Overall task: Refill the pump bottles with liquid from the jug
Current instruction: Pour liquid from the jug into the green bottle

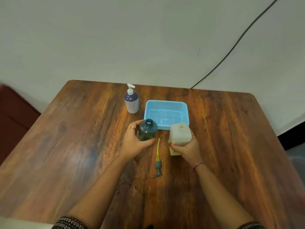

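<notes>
A dark green bottle (148,130) stands upright at the table's middle, its neck uncapped, with green liquid low inside. My left hand (134,142) is wrapped around its left side. A translucent white jug (179,136) stands upright to the right, cap off, and my right hand (186,148) grips its lower half. Between my hands a grey pump head with a yellow tube (158,158) lies flat on the wood. A blue-and-white bottle with a white pump (131,100) stands farther back on the left.
An empty light blue perforated basket (166,128) sits just behind the bottle and jug. The wooden table (66,146) meets a white wall at its far edge. A black cable (234,45) runs down the wall at the right.
</notes>
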